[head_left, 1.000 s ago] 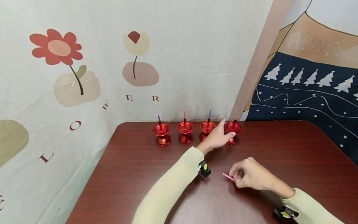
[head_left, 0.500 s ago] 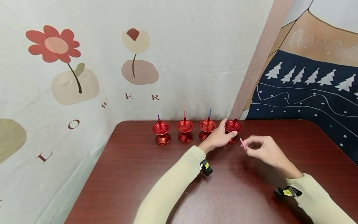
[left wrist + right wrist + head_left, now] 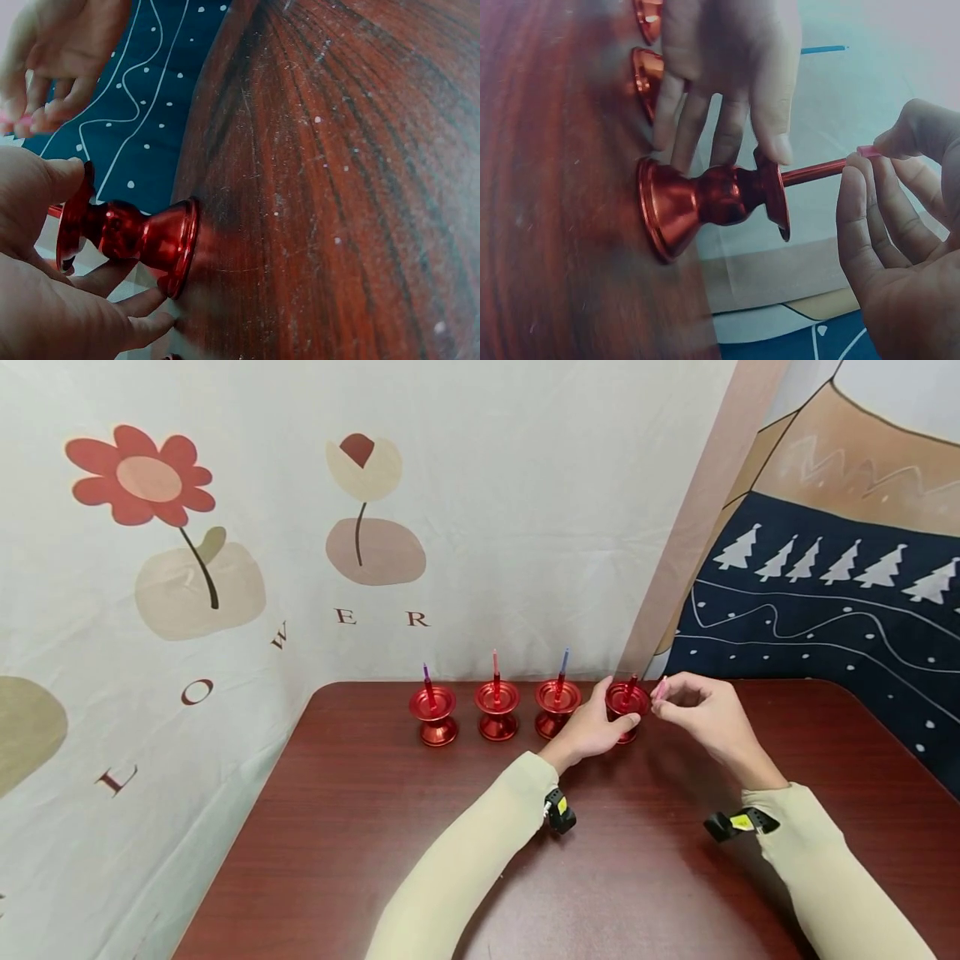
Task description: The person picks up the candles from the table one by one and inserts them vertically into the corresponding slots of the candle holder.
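Observation:
Four-part order aside, a row of red metallic candle holders stands along the table's back. My left hand (image 3: 591, 725) holds the rightmost candle holder (image 3: 724, 196), its thumb on the dish's rim and its fingers around the far side. That holder stands upright, with a bare tube rising from its dish. My right hand (image 3: 711, 717) pinches a small pink candle (image 3: 868, 151) between thumb and fingertips. In the right wrist view the candle is close to the tube's top; whether they touch I cannot tell. Most of the candle is hidden by the fingers.
To the left stand holders bearing a purple candle (image 3: 427, 674), a pink-red candle (image 3: 495, 662) and a blue candle (image 3: 565, 661). The brown wooden table (image 3: 360, 827) meets a printed cloth backdrop (image 3: 525, 527) just behind the row.
My right hand has moved up and away from me with the pink candle, from the table's middle to beside the rightmost holder. My left hand has stayed at that holder.

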Demonstrator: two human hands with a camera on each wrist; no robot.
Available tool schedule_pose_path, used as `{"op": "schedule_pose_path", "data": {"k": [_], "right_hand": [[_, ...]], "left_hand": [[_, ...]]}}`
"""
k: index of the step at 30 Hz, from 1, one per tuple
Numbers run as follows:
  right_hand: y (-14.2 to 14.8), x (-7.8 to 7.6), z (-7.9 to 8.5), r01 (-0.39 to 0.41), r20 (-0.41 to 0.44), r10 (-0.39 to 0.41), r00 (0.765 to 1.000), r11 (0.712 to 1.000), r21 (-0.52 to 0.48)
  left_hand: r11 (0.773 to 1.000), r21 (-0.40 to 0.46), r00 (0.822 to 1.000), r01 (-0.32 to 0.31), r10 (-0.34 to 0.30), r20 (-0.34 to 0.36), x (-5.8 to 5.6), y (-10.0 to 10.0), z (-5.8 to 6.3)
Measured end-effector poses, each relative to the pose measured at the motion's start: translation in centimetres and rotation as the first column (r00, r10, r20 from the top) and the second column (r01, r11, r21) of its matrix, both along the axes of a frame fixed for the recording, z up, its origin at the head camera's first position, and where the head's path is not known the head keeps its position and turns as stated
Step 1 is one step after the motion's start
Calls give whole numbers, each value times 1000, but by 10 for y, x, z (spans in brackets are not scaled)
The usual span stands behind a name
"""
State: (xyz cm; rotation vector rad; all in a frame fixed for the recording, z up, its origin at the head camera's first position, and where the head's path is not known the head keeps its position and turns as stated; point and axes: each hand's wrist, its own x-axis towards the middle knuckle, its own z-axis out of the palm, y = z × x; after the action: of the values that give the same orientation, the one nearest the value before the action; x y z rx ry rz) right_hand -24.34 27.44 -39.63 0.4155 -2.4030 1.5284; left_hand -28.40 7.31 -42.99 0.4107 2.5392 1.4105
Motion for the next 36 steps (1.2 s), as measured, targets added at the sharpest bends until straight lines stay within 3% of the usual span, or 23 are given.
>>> {"op": "schedule_pose_path", "data": {"k": [7,15,22,29,36], "right_hand": [[-11,-18,-4,30,-23,-31,999,999,-36],[-21,-29,0,75,-88,-88,992,987,-141],[-25,-35,-2,75,-131,-100,986,979,-188],[-26,-37,-6,94,-159,-114,981,987,-127],[-28,-38,-6,137,-214,-143,966,990,-43]], "left_hand": [[1000,-3,1000,-13,13,-5,-11,5,-14],[1000,-5,1000,-20,20,-1,3,3,3],[1000,-15,1000,-20,19,-16,-5,6,-9],[1000,18,1000,-23,23,20,-18,12,-24],[1000,20,999,-7,7,40,-20,12,-25]]}}
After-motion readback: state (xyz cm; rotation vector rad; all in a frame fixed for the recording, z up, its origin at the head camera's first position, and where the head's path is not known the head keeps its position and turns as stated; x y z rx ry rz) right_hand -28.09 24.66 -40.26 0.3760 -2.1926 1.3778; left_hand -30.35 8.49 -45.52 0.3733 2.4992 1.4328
